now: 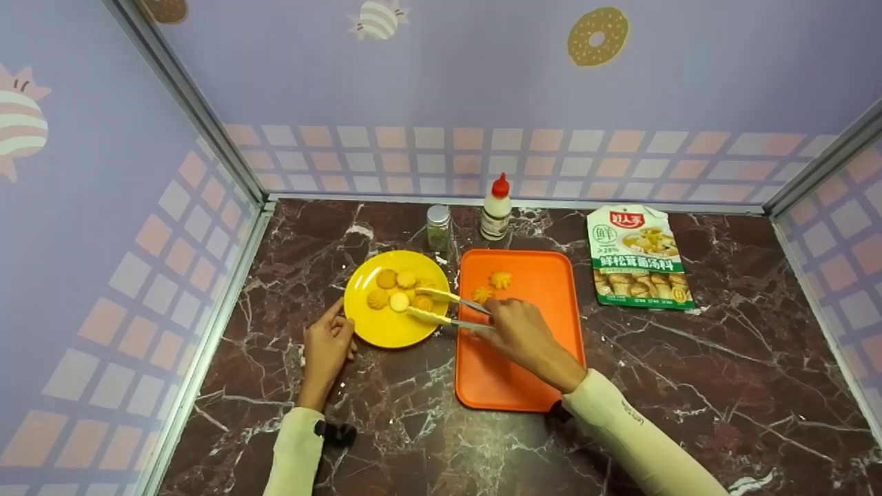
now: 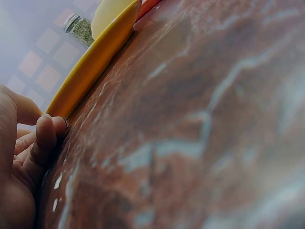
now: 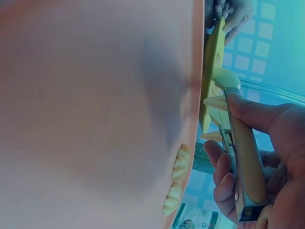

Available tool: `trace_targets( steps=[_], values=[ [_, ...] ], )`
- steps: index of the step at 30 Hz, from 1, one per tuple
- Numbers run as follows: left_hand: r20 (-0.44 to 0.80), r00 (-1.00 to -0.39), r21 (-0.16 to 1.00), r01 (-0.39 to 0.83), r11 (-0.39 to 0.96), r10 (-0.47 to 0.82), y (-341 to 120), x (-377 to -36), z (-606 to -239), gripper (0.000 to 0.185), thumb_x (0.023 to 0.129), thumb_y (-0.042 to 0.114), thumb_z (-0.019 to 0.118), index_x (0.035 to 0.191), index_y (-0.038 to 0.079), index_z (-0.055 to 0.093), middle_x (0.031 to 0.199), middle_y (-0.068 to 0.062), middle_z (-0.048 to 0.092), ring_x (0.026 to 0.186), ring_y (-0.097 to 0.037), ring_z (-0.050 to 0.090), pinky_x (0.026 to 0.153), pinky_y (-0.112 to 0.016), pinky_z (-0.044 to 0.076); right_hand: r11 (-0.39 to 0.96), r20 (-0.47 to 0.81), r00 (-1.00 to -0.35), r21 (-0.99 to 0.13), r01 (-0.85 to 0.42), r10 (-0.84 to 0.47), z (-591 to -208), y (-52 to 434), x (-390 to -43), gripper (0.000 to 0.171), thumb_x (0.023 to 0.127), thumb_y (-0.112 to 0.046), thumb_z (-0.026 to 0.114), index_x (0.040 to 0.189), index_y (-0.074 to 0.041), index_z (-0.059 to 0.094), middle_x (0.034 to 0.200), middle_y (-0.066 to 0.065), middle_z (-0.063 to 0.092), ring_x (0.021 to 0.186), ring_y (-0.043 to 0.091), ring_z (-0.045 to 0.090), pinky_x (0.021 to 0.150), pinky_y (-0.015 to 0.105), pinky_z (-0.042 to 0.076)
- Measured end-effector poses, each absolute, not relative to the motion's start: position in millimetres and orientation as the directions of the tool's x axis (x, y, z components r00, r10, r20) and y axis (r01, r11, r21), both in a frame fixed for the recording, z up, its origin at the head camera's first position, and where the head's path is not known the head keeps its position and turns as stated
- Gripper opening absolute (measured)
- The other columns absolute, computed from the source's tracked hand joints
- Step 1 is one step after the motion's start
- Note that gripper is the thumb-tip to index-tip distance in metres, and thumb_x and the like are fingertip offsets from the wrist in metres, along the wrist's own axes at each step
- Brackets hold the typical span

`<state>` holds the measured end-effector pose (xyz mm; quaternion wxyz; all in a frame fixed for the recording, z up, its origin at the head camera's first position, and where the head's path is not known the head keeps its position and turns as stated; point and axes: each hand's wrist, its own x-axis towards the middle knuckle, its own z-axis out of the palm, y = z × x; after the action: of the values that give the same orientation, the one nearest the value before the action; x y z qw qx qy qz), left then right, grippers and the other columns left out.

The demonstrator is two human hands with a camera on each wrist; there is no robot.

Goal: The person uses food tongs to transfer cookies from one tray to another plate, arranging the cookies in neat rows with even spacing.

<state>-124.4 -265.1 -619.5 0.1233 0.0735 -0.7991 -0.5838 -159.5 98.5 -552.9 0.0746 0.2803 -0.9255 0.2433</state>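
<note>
My left hand [image 1: 326,344] pinches the left rim of a yellow plate [image 1: 386,333], thumb on top; the left wrist view shows the fingertips at that rim. Several round cookies [image 1: 377,298] lie grouped on the plate. My right hand [image 1: 518,332] grips metal tongs [image 1: 471,324] with pale yellow tips. Those tips are spread apart above the cookies at the plate's right side. Beneath the right hand lies an orange tray [image 1: 513,386], with two flower-shaped cookies [image 1: 501,280] near its far end. The right wrist view shows the fingers wrapped around the tong handles [image 3: 248,167].
Behind the plate stands a glass spice jar [image 1: 438,229] with a silver lid. A squeeze bottle [image 1: 496,210] with a red cap is beside it. To the right lies a green and white food pouch [image 1: 639,257]. Patterned walls [image 1: 482,83] enclose the marbled table [image 1: 689,399].
</note>
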Motion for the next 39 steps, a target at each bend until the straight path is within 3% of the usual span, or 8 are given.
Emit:
trace_targets(
  steps=[8, 16, 26, 39],
  values=[
    [0.111, -0.955, 0.956, 0.027, 0.291, -0.277, -263.0, -124.7, -618.6, 0.049, 0.106, -0.002, 0.064, 0.155, -0.001, 0.061, 0.073, -0.021, 0.068, 0.046, -0.018, 0.058, 0.039, -0.022, 0.047, 0.729, 0.272, -0.832, -0.4, -0.555, -0.484, -552.3, 97.9, -160.4, 0.043, 0.088, -0.037, 0.094, 0.101, -0.006, 0.068, 0.073, 0.008, 0.07, 0.059, 0.028, 0.066, 0.053, 0.046, 0.058],
    [0.095, -0.947, 0.95, -0.007, 0.313, -0.308, -258.9, -127.2, -616.4, 0.05, 0.105, -0.01, 0.06, 0.155, -0.009, 0.057, 0.073, -0.029, 0.065, 0.044, -0.027, 0.056, 0.037, -0.02, 0.043, 0.712, 0.304, -0.817, -0.402, -0.576, -0.49, -552.3, 98.5, -160.4, 0.043, 0.087, -0.034, 0.096, 0.107, -0.007, 0.069, 0.075, 0.008, 0.07, 0.06, 0.029, 0.066, 0.054, 0.046, 0.059],
    [0.111, -0.957, 0.959, 0.032, 0.281, -0.269, -263.9, -124.9, -618.7, 0.05, 0.106, -0.002, 0.064, 0.156, -0.001, 0.061, 0.071, -0.02, 0.067, 0.044, -0.017, 0.057, 0.039, -0.023, 0.048, 0.724, 0.296, -0.822, -0.391, -0.569, -0.486, -553.7, 98.4, -160.1, 0.043, 0.088, -0.036, 0.095, 0.104, -0.007, 0.068, 0.076, 0.009, 0.07, 0.062, 0.03, 0.067, 0.055, 0.048, 0.059],
    [0.11, -0.959, 0.95, 0.024, 0.311, -0.261, -265.0, -125.4, -619.3, 0.052, 0.105, -0.003, 0.063, 0.157, -0.007, 0.056, 0.079, -0.016, 0.069, 0.046, -0.016, 0.058, 0.039, -0.023, 0.049, 0.721, 0.314, -0.816, -0.385, -0.576, -0.485, -552.8, 98.8, -158.2, 0.043, 0.087, -0.035, 0.096, 0.104, -0.008, 0.067, 0.078, 0.009, 0.072, 0.063, 0.03, 0.069, 0.055, 0.047, 0.059]
  ],
)
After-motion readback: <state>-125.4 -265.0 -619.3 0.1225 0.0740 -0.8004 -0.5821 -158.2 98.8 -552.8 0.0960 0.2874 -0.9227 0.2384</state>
